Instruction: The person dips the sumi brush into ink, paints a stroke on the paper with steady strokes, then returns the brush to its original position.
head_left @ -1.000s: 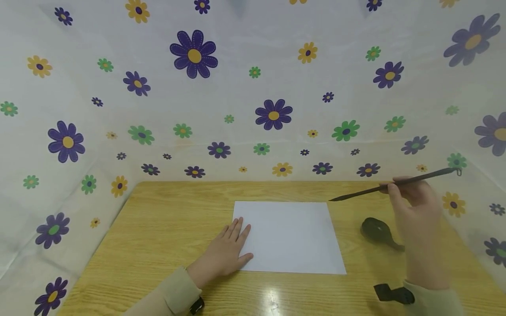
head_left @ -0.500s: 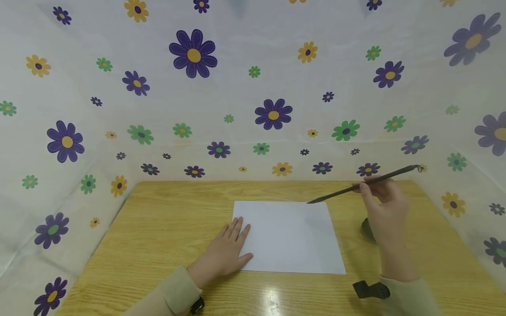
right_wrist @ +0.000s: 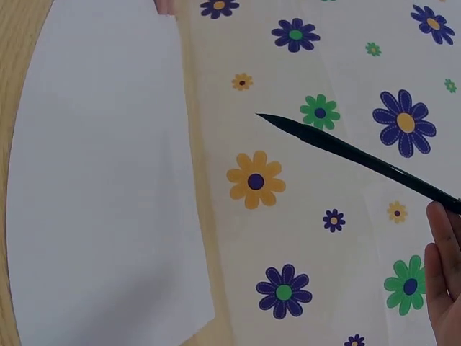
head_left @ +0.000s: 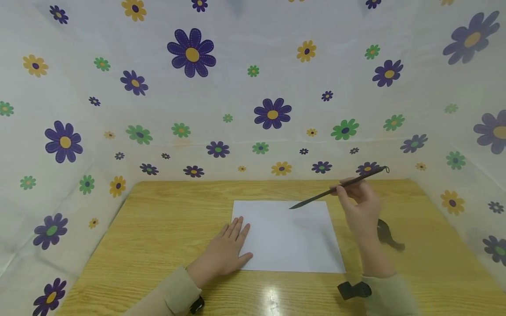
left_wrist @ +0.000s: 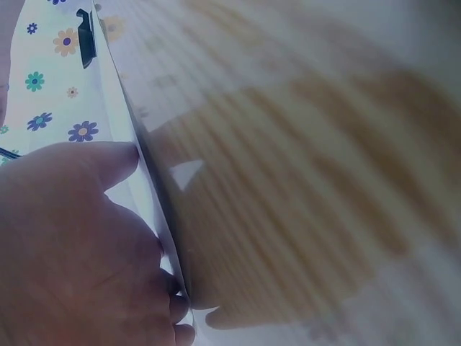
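A sheet of white paper (head_left: 290,245) lies on the wooden table. My left hand (head_left: 225,252) rests flat on its left edge, fingers straight and thumb spread; the left wrist view shows the same hand (left_wrist: 79,245) from low beside the table. Above the sheet's upper right, my right hand (head_left: 359,210) pinches a dark, long-handled brush (head_left: 336,189) with a small loop at its rear end. Its pointed tip hangs over the paper, apparently not touching it. In the right wrist view the brush (right_wrist: 360,158) slants across, with fingertips (right_wrist: 443,238) at its shaft.
A dark, spoon-shaped object (head_left: 387,235) lies on the table (head_left: 166,228) to the right, partly hidden behind my right forearm. White sheeting (head_left: 221,96) printed with flowers rises behind the table and along both sides. A black strap (head_left: 354,290) sits at my right cuff.
My right hand has moved left with the brush, bringing the tip from beyond the paper's right corner to over the sheet. The left hand stays in place.
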`<state>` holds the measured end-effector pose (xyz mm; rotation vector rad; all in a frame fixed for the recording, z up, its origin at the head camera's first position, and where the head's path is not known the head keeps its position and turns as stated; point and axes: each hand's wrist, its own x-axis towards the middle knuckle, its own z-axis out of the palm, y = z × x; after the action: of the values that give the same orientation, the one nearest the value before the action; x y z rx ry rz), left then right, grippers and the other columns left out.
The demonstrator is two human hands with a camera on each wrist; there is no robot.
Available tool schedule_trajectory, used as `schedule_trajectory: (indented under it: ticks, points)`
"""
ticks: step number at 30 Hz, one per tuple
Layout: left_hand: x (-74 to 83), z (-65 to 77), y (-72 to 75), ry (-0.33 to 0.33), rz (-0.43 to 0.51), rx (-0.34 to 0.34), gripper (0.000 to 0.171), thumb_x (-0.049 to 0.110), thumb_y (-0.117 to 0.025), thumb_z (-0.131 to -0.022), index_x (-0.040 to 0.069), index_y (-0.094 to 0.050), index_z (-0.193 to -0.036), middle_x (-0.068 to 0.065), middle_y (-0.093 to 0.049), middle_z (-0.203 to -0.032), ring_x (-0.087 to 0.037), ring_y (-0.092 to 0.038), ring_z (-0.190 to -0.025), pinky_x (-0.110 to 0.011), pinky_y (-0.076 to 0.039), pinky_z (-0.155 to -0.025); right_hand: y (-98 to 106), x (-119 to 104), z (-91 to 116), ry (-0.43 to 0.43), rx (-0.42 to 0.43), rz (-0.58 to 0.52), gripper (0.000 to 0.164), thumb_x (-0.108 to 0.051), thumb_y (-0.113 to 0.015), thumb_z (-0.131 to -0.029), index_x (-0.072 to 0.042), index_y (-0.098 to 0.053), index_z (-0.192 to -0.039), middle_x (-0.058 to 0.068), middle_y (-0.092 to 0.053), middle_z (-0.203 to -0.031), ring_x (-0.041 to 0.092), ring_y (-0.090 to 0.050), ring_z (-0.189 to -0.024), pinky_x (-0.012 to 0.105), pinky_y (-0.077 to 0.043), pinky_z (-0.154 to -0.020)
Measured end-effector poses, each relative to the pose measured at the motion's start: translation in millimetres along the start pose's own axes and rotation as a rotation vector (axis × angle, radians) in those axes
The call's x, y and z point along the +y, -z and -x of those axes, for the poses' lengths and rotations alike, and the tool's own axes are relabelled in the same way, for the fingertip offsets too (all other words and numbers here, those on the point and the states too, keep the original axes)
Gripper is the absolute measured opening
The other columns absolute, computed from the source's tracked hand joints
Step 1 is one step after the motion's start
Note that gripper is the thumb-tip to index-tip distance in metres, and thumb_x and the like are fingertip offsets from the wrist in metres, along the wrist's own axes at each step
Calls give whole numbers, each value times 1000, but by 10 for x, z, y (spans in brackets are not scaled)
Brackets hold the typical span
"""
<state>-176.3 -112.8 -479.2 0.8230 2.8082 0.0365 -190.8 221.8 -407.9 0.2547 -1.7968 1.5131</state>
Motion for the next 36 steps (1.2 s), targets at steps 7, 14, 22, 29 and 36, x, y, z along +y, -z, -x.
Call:
schedule_trajectory:
  ticks: [7, 14, 22, 29, 36]
  points:
    - [-7, -4, -6, -5, -2, 2, 80, 53, -51, -109, 4, -28, -168, -22, -19, -177, -36, -21, -165, -50, -26, -134, -180, 38, 94, -33, -34, 6, 11, 20, -68, -91, 21, -65, -101, -22, -76, -88, -8, -74, -76, 9, -59, -76]
    - [-13, -17, -15, -4, -14, 4, 81, 54, -51, -108, 4, -28, -168, -22, -18, -177, -36, -21, -165, -51, -26, -134, -307, 54, 196, -118, -82, 68, 10, 15, -71, -92, 14, -67, -101, 15, -81, -89, -9, -73, -78, 9, -58, -78]
    - [-4, 3, 11, -7, -6, 7, 80, 52, -51, -109, 3, -28, -167, -22, -19, -176, -36, -21, -165, -50, -26, -134, -372, 87, 282, -135, -135, 133, 10, 10, -70, -95, 10, -67, -105, 27, -78, -96, -10, -71, -82, 7, -55, -84]
    - [-9, 7, 17, -26, 15, 16, 80, 50, -53, -109, 0, -29, -166, -26, -20, -175, -40, -22, -164, -54, -25, -134, -436, 124, 345, -119, -131, 126, 13, 12, -71, -93, 10, -68, -106, 26, -79, -95, -12, -70, -81, 6, -55, -85]
    - [11, 25, 28, -11, 7, 3, 79, 51, -52, -109, 3, -30, -167, -23, -20, -176, -37, -22, -165, -51, -26, -134, -511, 128, 403, -116, -134, 121, 13, 12, -72, -92, 8, -69, -104, 23, -79, -93, -12, -68, -81, 6, -54, -85]
